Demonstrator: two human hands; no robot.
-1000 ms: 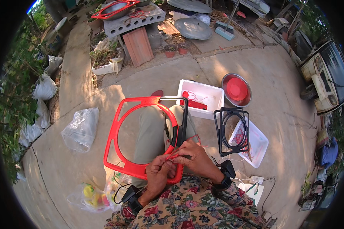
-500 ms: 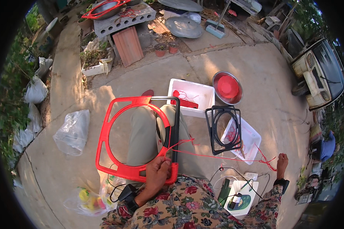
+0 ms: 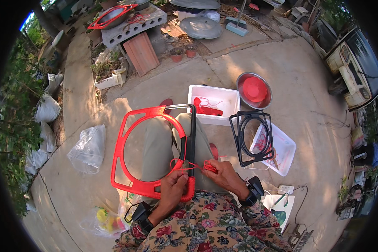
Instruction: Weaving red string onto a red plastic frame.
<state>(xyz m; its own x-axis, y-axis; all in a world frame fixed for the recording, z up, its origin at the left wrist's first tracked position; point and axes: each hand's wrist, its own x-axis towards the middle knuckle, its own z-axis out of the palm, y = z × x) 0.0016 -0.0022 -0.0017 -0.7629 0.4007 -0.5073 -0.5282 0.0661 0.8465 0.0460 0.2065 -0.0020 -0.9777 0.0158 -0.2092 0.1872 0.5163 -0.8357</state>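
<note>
A red plastic frame (image 3: pixel 126 130) with a round opening lies across my lap, with a black bar (image 3: pixel 192 134) along its right side. My left hand (image 3: pixel 174 189) grips the frame's near corner. My right hand (image 3: pixel 222 174) sits just right of it, pinching a bunch of red cord (image 3: pixel 209 166). The cord runs taut from that hand to the frame's near right corner.
A black frame (image 3: pixel 252 136) leans on a white tray (image 3: pixel 281 147) to my right. A white box (image 3: pixel 214 101) with red cord and a metal bowl (image 3: pixel 254 90) with a red lid lie ahead. A clear plastic bag (image 3: pixel 88 147) lies left.
My right hand, stretched far out to the right with the cord half a second ago, has come back in to the frame's near corner. The left hand stayed on the frame.
</note>
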